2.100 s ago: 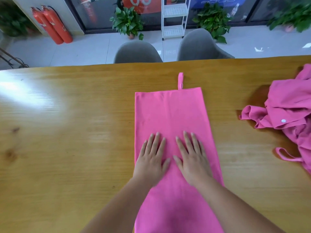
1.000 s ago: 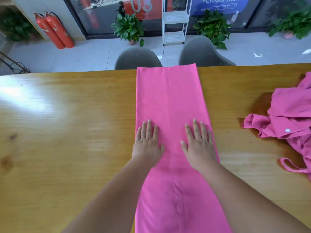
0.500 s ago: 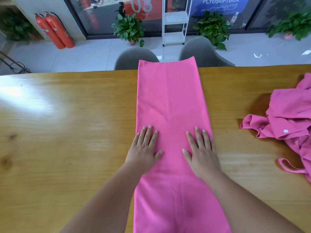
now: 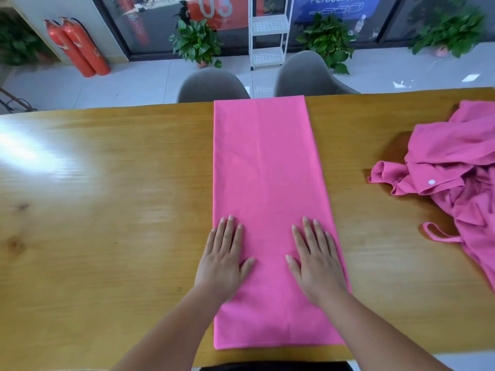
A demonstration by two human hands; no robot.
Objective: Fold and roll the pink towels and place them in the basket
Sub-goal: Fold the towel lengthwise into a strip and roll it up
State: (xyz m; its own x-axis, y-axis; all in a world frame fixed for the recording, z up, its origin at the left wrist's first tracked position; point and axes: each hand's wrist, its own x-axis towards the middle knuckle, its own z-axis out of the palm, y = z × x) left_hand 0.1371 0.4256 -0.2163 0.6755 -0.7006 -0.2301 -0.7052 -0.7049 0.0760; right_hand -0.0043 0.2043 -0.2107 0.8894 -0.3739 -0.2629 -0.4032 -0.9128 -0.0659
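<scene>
On the near half of the folded pink towel [image 4: 267,170], the left hand [image 4: 223,259] lies flat, palm down, fingers straight and close together, thumb angled inward, its outer side along the towel's left edge. The right hand [image 4: 314,261] lies flat the same way just inside the right edge, thumb pointing toward the left hand, with a strip of bare cloth between the two. The towel is a long, narrow band running straight across the wooden table [image 4: 107,196] from its near edge to its far edge. Well apart to the right sits a crumpled heap of pink towels [image 4: 455,170], a hanging loop trailing onto the wood. Beyond the table stand two grey chairs [image 4: 211,85], a white rack [image 4: 267,30], potted plants [image 4: 197,42] and two red fire extinguishers [image 4: 77,46].
</scene>
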